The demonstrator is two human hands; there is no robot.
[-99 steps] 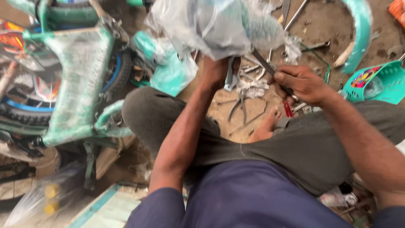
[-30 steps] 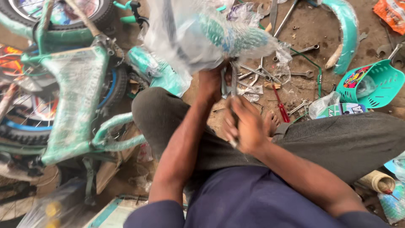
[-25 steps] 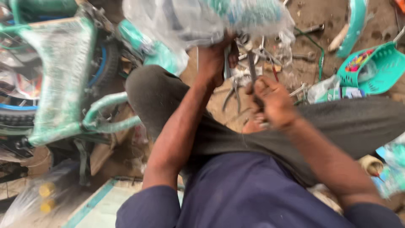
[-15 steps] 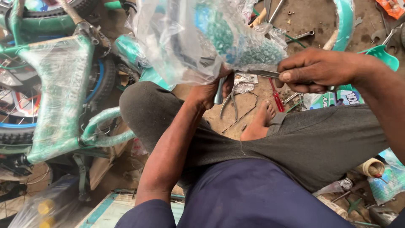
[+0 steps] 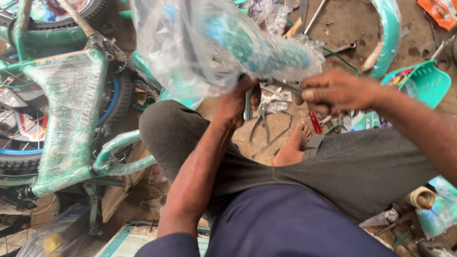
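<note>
My left hand [image 5: 236,102] grips the lower end of a teal bicycle part wrapped in clear plastic [image 5: 223,45], holding it up in front of me. My right hand [image 5: 335,92] is closed on a thin metal tool [image 5: 281,84] whose tip meets the base of the wrapped part beside my left hand. What exactly the tool touches is hidden by plastic. My bare foot [image 5: 293,145] rests on the dirt floor below the hands.
A teal children's bicycle frame wrapped in film [image 5: 71,123] stands at left. Pliers [image 5: 259,119], a red-handled screwdriver [image 5: 315,122] and spanners lie on the ground. A teal fender [image 5: 388,33] and a teal plastic basket [image 5: 423,83] lie at the right.
My right hand rose from my lap, where it took up the tool, to the base of the wrapped part. The left hand kept holding the part up.
</note>
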